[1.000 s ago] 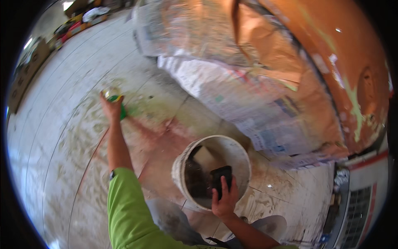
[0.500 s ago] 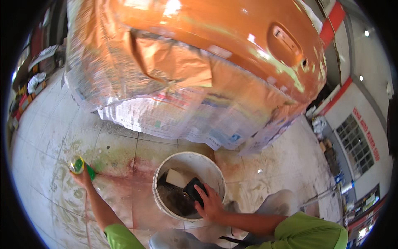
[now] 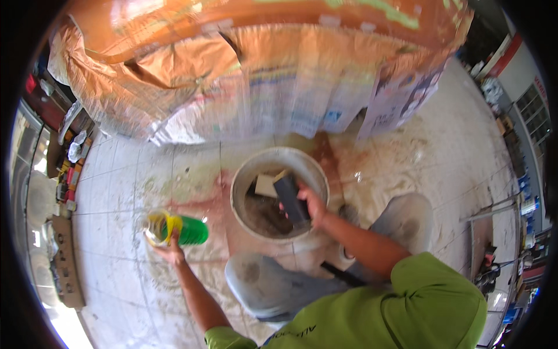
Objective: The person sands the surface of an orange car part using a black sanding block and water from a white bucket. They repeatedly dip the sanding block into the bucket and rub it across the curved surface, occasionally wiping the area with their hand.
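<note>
- Two hands work well apart: left hand (image 3: 170, 251) curls around a green bottle (image 3: 185, 230) lying on its side on the floor (image 3: 116, 198), long axis left-right.
- Right hand (image 3: 311, 205), nearer the white bucket (image 3: 244, 174), pinches a dark block (image 3: 290, 198) inside its rim.

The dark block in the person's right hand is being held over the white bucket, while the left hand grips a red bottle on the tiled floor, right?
Nearly. In the head view the bottle under the left hand is green, not red. The rest stands: the right hand holds the dark block over the white bucket, and the bottle lies on the tiled floor.
</note>
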### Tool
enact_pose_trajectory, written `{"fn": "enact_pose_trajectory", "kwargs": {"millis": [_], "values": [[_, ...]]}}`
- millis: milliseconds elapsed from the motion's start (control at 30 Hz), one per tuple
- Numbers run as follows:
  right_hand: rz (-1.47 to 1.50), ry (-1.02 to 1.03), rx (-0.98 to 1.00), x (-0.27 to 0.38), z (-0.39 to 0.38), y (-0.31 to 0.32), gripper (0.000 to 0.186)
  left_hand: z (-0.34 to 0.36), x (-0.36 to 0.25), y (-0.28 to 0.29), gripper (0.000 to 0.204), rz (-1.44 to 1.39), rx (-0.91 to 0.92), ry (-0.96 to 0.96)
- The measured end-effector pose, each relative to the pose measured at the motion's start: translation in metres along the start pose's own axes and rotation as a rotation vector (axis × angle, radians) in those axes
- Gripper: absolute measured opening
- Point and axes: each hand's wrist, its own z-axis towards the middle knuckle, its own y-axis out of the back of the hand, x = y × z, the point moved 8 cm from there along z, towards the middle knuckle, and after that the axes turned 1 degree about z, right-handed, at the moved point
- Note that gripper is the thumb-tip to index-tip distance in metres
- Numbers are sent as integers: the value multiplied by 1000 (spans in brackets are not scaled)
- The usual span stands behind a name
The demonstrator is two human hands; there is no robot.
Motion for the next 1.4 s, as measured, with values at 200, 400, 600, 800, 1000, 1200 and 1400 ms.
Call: {"fn": "enact_pose_trajectory", "kwargs": {"millis": [200,400,600,800,1000,1200,1400], "values": [[293,43,266,74,-4,-83,71,-6,-93,-122,99,-236,618,212],[98,187,346,100,28,-65,65,-56,-155,-272,98,-123,1339,485],[47,133,272,96,42,-48,60,-79,-153,-318,98,168,1559,647],[-96,198,169,89,41,-26,59,-68,-129,-331,100,492,1709,536],[-154,182,81,79,42,-6,62,-79,-135,-344,76,551,1800,677],[137,63,114,64,32,-18,51,-81,-148,-345,72,514,1827,660],[326,48,37,51,35,-39,46,-73,-158,-334,81,510,1757,509]]}}
